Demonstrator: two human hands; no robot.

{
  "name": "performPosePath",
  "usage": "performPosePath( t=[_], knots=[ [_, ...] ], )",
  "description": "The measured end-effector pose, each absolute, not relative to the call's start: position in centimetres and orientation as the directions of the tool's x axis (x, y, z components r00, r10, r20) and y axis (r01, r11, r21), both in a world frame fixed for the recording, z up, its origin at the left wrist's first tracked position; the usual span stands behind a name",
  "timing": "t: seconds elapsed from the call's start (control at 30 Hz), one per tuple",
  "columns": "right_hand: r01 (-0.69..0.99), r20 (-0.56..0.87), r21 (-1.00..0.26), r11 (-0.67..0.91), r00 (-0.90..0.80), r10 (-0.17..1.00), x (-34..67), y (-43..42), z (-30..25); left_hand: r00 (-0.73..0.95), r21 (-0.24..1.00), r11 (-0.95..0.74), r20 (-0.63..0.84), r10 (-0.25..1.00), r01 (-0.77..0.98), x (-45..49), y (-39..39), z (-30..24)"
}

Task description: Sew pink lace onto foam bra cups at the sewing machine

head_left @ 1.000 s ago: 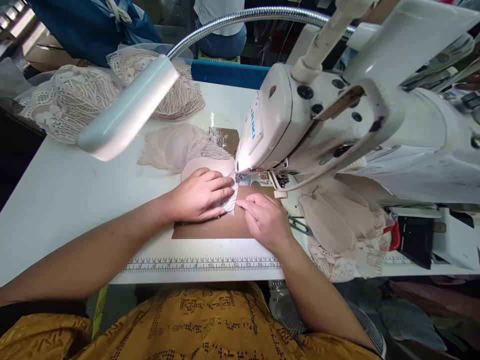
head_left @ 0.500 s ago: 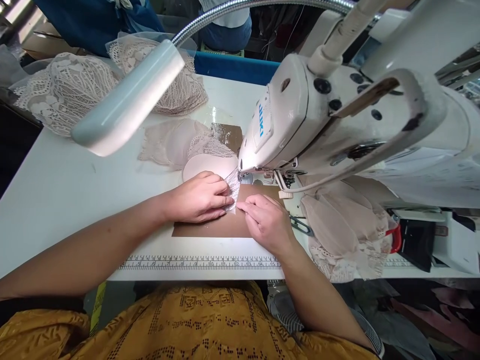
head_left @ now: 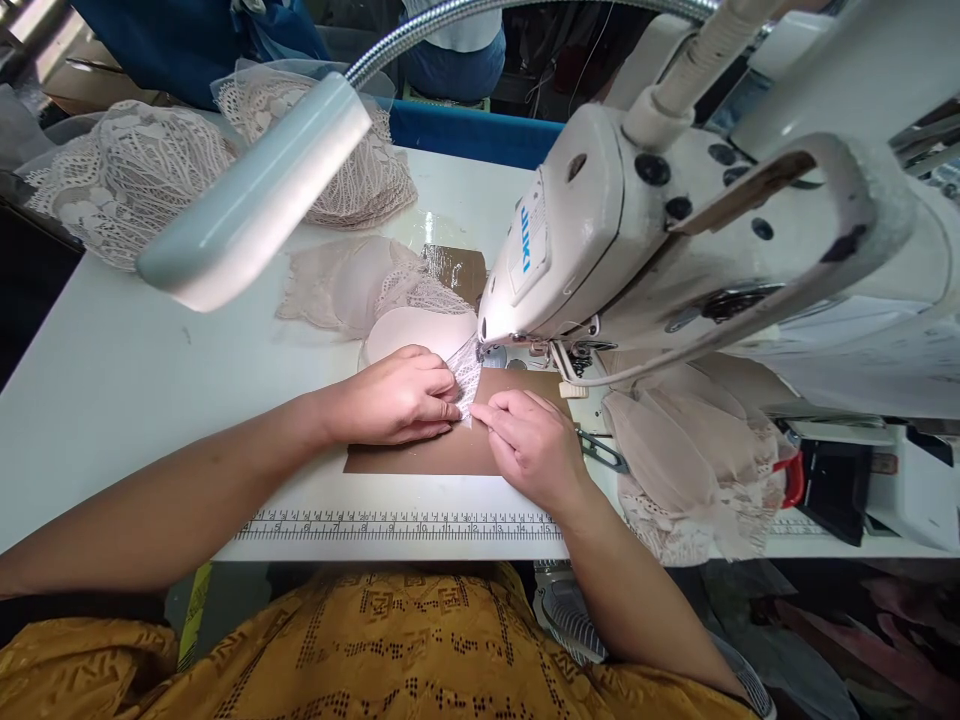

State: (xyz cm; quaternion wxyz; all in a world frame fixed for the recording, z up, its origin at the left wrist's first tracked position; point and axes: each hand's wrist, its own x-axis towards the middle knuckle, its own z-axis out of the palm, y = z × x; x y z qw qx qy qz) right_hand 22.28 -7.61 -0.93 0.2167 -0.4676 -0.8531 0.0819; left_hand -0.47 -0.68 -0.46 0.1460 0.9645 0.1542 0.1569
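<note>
A pale pink bra cup piece (head_left: 420, 333) with white lace lies at the needle end of the white sewing machine (head_left: 559, 220). My left hand (head_left: 401, 398) presses down on its lace edge (head_left: 470, 375) with the fingers bent together. From the right, my right hand (head_left: 529, 440) pinches the lower tip of that lace between thumb and forefinger. Both hands rest over a brown plate (head_left: 427, 459) on the table. More of the beige lace piece (head_left: 352, 285) spreads out behind the cup. The stitching point is partly hidden by the machine head.
Lace stacks (head_left: 150, 180) lie at the back left under a lamp (head_left: 255, 200). To the right are a pile of beige cups (head_left: 675, 450), small thread snips (head_left: 602, 451) and a black and white box (head_left: 836, 480). A printed ruler (head_left: 405, 526) lines the front edge. Another person (head_left: 454, 60) sits beyond.
The fingers of my left hand have drawn slightly back to the left along the lace. My right hand stays almost in place, and the view has shifted a little.
</note>
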Motion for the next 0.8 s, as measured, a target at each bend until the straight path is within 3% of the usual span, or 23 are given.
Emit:
performPosePath(
  t=[0.33,0.6,0.8],
  knots=[
    [0.770,0.277,-0.189,0.610,-0.554,0.785,22.1,-7.5,-1.0,0.906,0.353,-0.899,0.234,0.352,0.258,-0.3,-0.8,0.0],
    [0.765,0.286,-0.143,0.628,-0.576,0.766,22.0,-7.6,-1.1,0.863,0.123,-0.887,0.204,0.462,0.446,0.9,-1.1,-0.9],
    [0.772,0.294,-0.139,0.620,-0.565,0.771,22.0,-7.7,-0.9,0.851,0.083,-0.875,0.202,0.484,0.478,1.0,-1.3,-0.7]
  ],
)
